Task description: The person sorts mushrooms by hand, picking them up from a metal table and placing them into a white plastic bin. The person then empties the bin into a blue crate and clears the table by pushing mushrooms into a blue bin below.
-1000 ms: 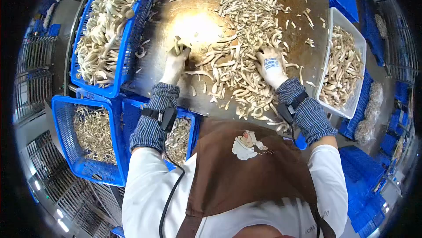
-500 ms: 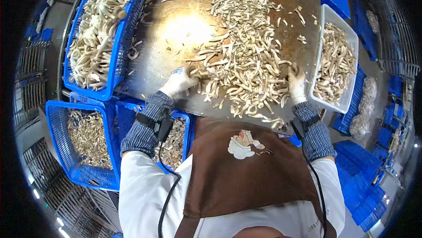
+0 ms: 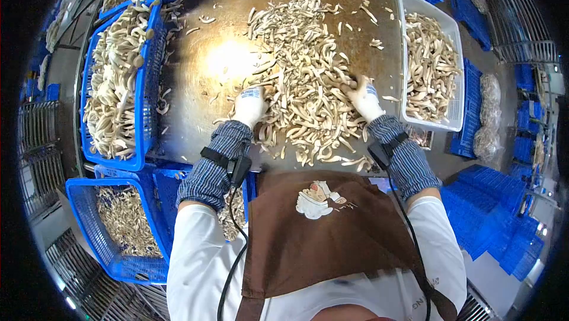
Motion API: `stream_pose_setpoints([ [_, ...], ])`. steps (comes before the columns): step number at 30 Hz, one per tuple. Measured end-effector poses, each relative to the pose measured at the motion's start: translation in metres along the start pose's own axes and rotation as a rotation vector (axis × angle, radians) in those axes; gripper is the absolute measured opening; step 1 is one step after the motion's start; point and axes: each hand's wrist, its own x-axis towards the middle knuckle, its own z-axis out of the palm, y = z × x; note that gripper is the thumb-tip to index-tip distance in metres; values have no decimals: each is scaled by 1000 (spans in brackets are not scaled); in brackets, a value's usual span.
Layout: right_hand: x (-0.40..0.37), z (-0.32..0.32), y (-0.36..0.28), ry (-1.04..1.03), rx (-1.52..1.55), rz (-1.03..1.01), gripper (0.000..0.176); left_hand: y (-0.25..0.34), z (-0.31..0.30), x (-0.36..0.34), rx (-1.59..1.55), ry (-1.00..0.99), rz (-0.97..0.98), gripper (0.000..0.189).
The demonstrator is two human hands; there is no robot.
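Observation:
A long heap of pale, slender mushrooms (image 3: 311,78) lies on the metal table (image 3: 195,93). My left hand (image 3: 251,105), in a white glove, touches the heap's left edge; its fingertips are hidden among the mushrooms. At the right edge of the heap is my right hand (image 3: 364,98), also gloved, with bare fingertips bent against some mushrooms. Whether either hand grips any cannot be made out.
A blue basket (image 3: 140,93) of larger mushrooms stands at the left, a white basket (image 3: 461,84) of mushrooms at the right. Below left is another blue basket (image 3: 106,262) with small pieces. Stacked blue crates (image 3: 486,208) stand at lower right.
The view has shifted. Both hands have come closer together, the right one moving inward and upward along the heap, the left one up against its left edge.

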Motion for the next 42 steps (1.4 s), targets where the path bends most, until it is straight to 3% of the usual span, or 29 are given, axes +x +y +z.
stream_pose_setpoints([
  [2,18,9,4,-183,-26,-2,55,9,-13,-5,-26,-11,-15,43],
  [4,21,8,7,-246,-227,-12,58,15,-29,-14,-422,-1,-123,42],
  [5,21,7,12,-269,-294,-28,57,1,-20,-10,-420,-4,-124,42],
  [6,16,3,12,-272,-293,-26,57,-24,-3,-5,-863,-39,-48,44],
  [7,7,-3,11,-261,-190,43,54,-22,-12,-7,-1307,-75,34,48],
  [9,-4,-9,20,-133,-57,84,48,-18,-28,-17,-1281,-94,-26,53],
  [11,-13,-41,-2,-105,168,118,40,-11,-32,-24,-1541,-20,-90,44],
  [14,-35,-49,-2,3,343,244,35,10,-41,-28,-1291,-29,-81,35],
  [15,-38,-47,2,-73,512,383,35,22,-44,-24,-1222,-13,-92,34],
  [16,-42,-46,8,-140,683,523,34,38,-49,-16,-1379,-130,-147,37],
  [17,-48,-49,17,-192,858,659,34,63,-48,-18,-1417,-119,-439,39],
  [19,-64,-23,18,-46,957,612,35,90,-15,5,-1219,-120,-209,44],
  [20,-69,-19,7,-61,1062,692,43,114,-11,14,-1052,-130,-120,47],
  [21,-71,-17,-2,-85,1169,762,51,154,-20,9,-1146,-228,20,51],
  [22,-68,-23,1,-241,1290,767,63,162,25,37,-933,-232,193,51],
  [24,-68,3,11,-42,1512,693,60,240,4,21,-614,-390,158,54],
  [25,-63,14,27,115,1593,657,59,248,50,43,-566,-278,438,56],
  [27,-60,-14,48,293,1887,671,53,301,32,58,-298,-489,562,62],
  [28,-59,-29,63,341,1968,679,50,316,37,65,-293,-459,684,63],
  [31,-49,-61,115,511,1900,671,35,359,22,79,-382,-577,834,70],
  [32,-38,-59,147,440,1831,546,34,367,8,78,-486,-545,875,68],
  [33,-23,-84,143,549,1765,459,38,370,1,79,-591,-509,907,65],
  [34,-8,-111,135,656,1694,375,43,359,14,90,-507,-335,983,64],
  [35,9,-131,154,555,1643,336,47,341,25,100,-415,-166,1050,62],
  [36,25,-152,173,459,1586,292,51,329,8,95,-594,-211,831,59],
  [37,47,-173,192,459,1456,251,48,305,-10,95,-520,-190,794,56],
  [38,71,-195,211,492,1249,199,45,276,-11,96,-731,-215,573,52],
  [41,122,-231,236,615,-169,177,39,149,2,95,-481,434,347,40],
  [42,126,-236,221,627,-242,180,38,107,4,89,-454,687,259,43],
])
